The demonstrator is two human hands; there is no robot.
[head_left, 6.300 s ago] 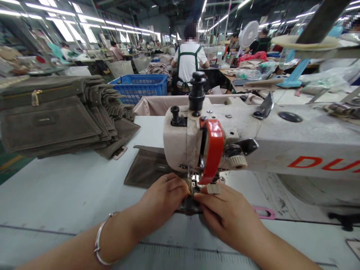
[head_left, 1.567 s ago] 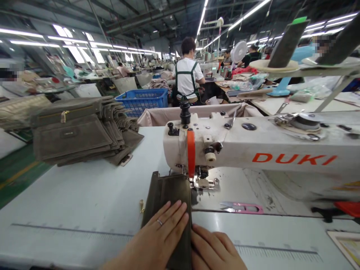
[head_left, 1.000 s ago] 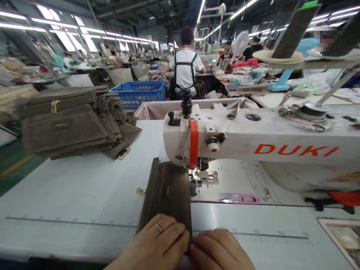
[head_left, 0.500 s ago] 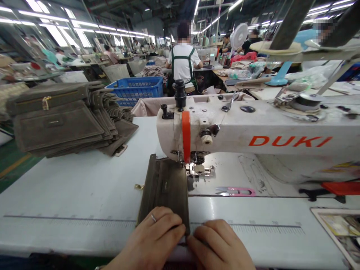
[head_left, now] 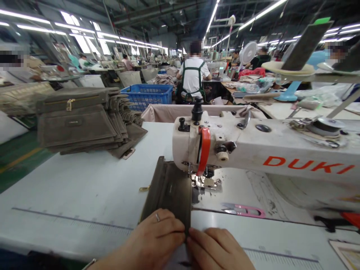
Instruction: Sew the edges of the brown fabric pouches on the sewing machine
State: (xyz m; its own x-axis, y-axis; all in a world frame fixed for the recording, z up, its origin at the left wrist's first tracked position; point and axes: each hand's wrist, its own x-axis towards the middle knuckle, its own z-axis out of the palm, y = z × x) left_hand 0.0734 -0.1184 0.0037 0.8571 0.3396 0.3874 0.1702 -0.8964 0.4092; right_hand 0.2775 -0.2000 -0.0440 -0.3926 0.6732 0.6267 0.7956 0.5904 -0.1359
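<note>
A dark olive fabric bag panel lies on the white table, its far right edge beneath the needle area of the sewing machine. A gold zipper pull sticks out on its left side. My left hand, wearing a ring, presses on the panel's near end, with fingers bent and closed on its edge. Right beside it, my right hand pinches the near right corner; the fingertips of both hands almost meet. The very edge of the fabric between them is partly hidden.
Stacked olive bag panels sit at the table's far left. Pink-handled thread snips lie right of the needle. Behind the table stand a blue plastic basket and a pink cloth-lined bin. A person in a white shirt works farther back.
The camera view has turned, so the machine and stack appear shifted right. Both hands keep their hold on the panel's near end, and the zipper pull has swung slightly.
</note>
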